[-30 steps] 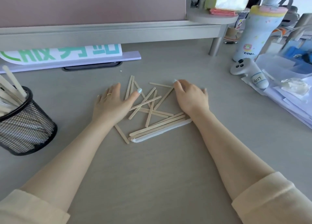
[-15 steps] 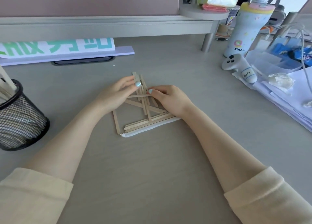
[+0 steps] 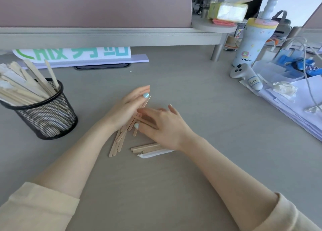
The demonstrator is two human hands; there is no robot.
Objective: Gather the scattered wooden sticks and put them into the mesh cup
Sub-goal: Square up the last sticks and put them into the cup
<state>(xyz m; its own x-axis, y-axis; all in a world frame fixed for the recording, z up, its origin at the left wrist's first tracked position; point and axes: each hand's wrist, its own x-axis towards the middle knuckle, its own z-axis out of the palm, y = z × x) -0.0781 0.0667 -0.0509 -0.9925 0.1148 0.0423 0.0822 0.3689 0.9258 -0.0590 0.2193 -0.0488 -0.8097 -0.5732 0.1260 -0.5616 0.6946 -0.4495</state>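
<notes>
Several flat wooden sticks (image 3: pixel 120 140) lie bunched in a slanted bundle at the desk's middle, pressed between my two palms. My left hand (image 3: pixel 129 105) stands on edge against the bundle's left side, fingers straight. My right hand (image 3: pixel 162 124) presses from the right, thumb on the sticks and fingers spread. Under my right wrist lie a few more sticks (image 3: pixel 144 147) beside a white paper-wrapped stick (image 3: pixel 155 153). The black mesh cup (image 3: pixel 47 115) stands at the left, holding several sticks and wrapped chopsticks.
A grey shelf riser (image 3: pixel 111 37) runs along the back with a lettered sign (image 3: pixel 75 54) below it. At the right are a white controller (image 3: pixel 245 75), a tall pastel bottle (image 3: pixel 252 39), paper stacks (image 3: pixel 296 108) and cables.
Both hands have swept the scattered sticks together into one slanted bundle squeezed between the palms. A few sticks and the wrapped one stay flat near the right wrist.
</notes>
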